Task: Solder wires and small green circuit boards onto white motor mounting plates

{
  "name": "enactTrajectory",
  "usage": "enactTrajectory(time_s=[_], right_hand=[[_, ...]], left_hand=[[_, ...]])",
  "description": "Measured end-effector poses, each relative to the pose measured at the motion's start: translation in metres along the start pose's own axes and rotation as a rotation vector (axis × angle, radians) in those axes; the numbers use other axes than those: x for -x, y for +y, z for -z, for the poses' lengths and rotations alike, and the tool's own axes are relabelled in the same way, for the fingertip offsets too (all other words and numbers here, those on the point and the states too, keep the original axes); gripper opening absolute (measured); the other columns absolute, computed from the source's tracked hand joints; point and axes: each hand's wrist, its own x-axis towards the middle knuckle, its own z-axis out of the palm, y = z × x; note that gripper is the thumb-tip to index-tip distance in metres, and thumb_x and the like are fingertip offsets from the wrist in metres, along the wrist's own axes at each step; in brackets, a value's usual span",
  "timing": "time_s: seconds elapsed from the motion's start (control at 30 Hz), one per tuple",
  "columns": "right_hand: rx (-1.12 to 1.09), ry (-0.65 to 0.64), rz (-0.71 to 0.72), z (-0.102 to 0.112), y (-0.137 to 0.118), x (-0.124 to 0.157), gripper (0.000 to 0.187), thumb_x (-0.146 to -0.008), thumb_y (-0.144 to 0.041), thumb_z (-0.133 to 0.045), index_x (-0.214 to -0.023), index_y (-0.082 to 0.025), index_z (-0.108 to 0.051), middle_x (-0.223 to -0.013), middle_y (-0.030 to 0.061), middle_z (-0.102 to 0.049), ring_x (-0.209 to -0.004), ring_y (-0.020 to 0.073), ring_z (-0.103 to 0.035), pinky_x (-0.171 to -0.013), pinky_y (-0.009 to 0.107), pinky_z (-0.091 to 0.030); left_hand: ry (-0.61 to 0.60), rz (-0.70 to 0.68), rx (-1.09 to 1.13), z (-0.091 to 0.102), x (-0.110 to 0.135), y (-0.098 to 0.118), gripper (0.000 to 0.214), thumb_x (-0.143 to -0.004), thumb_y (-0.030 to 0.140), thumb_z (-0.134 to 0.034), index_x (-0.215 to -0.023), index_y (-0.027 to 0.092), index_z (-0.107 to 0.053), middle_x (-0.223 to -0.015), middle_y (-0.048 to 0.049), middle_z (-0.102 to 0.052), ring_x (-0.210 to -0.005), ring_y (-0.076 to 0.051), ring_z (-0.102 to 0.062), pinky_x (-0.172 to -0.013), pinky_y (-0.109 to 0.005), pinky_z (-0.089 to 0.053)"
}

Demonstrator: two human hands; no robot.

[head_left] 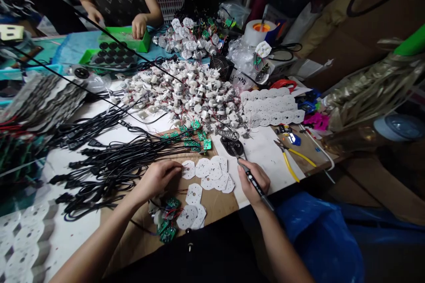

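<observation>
Far left of the work: black cables (109,177), bundled, supple, apt to snag; best gathered by the middle. Next, the person's left hand (160,176), thumb and fingertips drawn close together at the near-left edge of a white plate (188,170); whether they pinch it or merely rest on it, one cannot tell. Below that hand, wired green boards (168,232) in a tangle, their thin leads presumably fragile; to be lifted by the board edges. The white plate itself lies flat on brown cardboard (217,203): thin, perforated, probably light and stiff, likely to slide; best held by opposite rims, clear of the holes. To its right, overlapping loose plates (212,170), of like handling, easily shifted together. Behind these, a black iron stand (231,147) with a wire coil. Then a soldering iron (251,178), slim and rigid, gripped penlike by the right hand (261,177), fingers closed round the handle; its tip, near the stand, should be treated as hot. Last, yellow-handled pliers (291,164), handles spread, lying untouched.
</observation>
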Motion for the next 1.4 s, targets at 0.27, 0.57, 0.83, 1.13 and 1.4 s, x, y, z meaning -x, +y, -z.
enactTrajectory(time_s=[0.27,0.57,0.83,1.13,1.4], right_hand=[[0.051,0.007,0.111,-0.002,0.003,-0.001,0.017,-0.094,-0.016,-0.065,-0.109,-0.02,-0.071,-0.09,0.0079,-0.078,-0.077,0.0206,-0.074,-0.074,0.031,-0.06],[-0.185,-0.048,0.003,-0.006,-0.06,0.014,0.023,-0.092,-0.014,-0.066,-0.113,-0.021,-0.07,-0.09,0.0067,-0.076,-0.075,0.0203,-0.074,-0.068,0.032,-0.061],[-0.438,-0.175,0.03,-0.04,-0.092,0.037,0.022,-0.091,-0.012,-0.062,-0.11,-0.02,-0.07,-0.082,0.0039,-0.074,-0.069,0.017,-0.072,-0.064,0.028,-0.061],[-0.377,-0.211,0.019,-0.042,-0.091,0.038,0.016,-0.095,-0.017,-0.061,-0.107,-0.019,-0.07,-0.083,0.0054,-0.076,-0.071,0.0175,-0.074,-0.064,0.027,-0.061],[-0.337,-0.309,-0.035,-0.035,-0.097,0.033,0.018,-0.093,-0.015,-0.063,-0.11,-0.02,-0.07,-0.087,0.0047,-0.078,-0.076,0.0177,-0.076,-0.072,0.027,-0.063]], left_hand=[[0.09,0.114,-0.088,-0.005,0.001,-0.001,0.023,-0.094,0.035,-0.058,-0.093,0.021,-0.075,-0.092,-0.0041,-0.079,-0.082,-0.019,-0.071,-0.075,-0.027,-0.05],[0.068,0.242,-0.126,-0.009,-0.002,0.002,0.02,-0.093,0.031,-0.058,-0.084,0.018,-0.07,-0.081,-0.0048,-0.074,-0.074,-0.018,-0.066,-0.065,-0.026,-0.041],[0.074,0.235,-0.135,-0.01,0.001,0.001,0.016,-0.093,0.026,-0.051,-0.084,0.02,-0.063,-0.079,-0.0036,-0.07,-0.072,-0.018,-0.063,-0.064,-0.026,-0.039],[0.032,0.253,-0.185,-0.009,0.0,0.004,0.015,-0.091,0.026,-0.052,-0.087,0.019,-0.064,-0.081,-0.0048,-0.07,-0.073,-0.019,-0.063,-0.064,-0.028,-0.039],[0.004,0.284,-0.226,-0.007,-0.001,0.01,0.015,-0.092,0.025,-0.051,-0.087,0.019,-0.064,-0.082,-0.0047,-0.071,-0.076,-0.02,-0.065,-0.066,-0.027,-0.04]])
